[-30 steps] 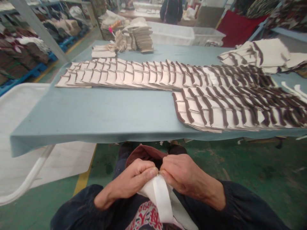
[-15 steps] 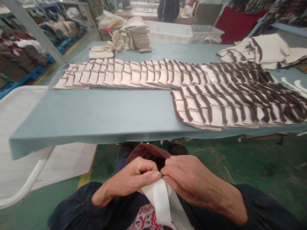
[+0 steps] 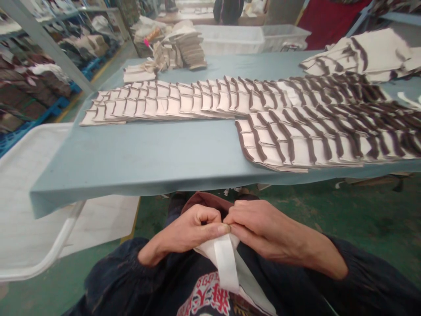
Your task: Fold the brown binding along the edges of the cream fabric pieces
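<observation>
Close to my body, both hands pinch the same fabric piece, pale on the near side and with a brown part beyond the knuckles. My left hand is closed on it, thumb pressed along the top edge. Touching its thumb tip, the fingertips of my right hand are closed on the same edge. A white strip hangs down from just below the thumbs over the pale cloth. What lies between the fingertips is hidden.
On the blue-covered table lie overlapping rows of cream pieces and brown-edged cream pieces. Cloth stacks and a loose pile lie behind. A white-framed cart stands left; white bins stand beyond the table.
My hands, still pinching the fabric, appear slightly higher and farther right in view. The camera has shifted a little, and the white strip hangs at a somewhat different angle.
</observation>
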Motion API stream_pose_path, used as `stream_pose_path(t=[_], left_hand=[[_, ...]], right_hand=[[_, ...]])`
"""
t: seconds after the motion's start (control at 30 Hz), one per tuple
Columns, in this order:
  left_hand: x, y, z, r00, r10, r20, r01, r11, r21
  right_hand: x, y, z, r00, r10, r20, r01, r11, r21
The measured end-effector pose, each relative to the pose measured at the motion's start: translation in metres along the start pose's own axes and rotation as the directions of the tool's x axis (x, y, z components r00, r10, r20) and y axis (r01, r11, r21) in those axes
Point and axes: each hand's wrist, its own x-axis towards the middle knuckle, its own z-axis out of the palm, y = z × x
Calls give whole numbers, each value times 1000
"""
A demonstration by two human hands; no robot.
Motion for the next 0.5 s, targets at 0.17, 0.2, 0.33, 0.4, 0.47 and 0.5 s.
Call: stream_pose_path(t=[0.17,0.2,0.33,0.4,0.47,0.5], left_hand=[[4,9,-11,990,-70,125,71,997,-2],[4,12,-12,987,-74,144,76,997,-11],[4,20,-7,988,-55,142,58,998,-17],[4,19,-2,993,-35,108,38,999,-17],[4,13,3,999,-27,46,30,998,-59],[5,9,3,1000,-27,0,27,996,-90]], right_hand=[[7,1,-12,999,-34,-27,33,999,-40],[9,2,-14,998,-37,-50,36,999,-29],[13,13,-11,993,1,-121,9,997,80],[14,20,-7,995,39,-94,-24,987,161],[15,25,-3,991,108,-76,-84,961,263],[15,27,-2,982,165,-96,-128,942,311]])
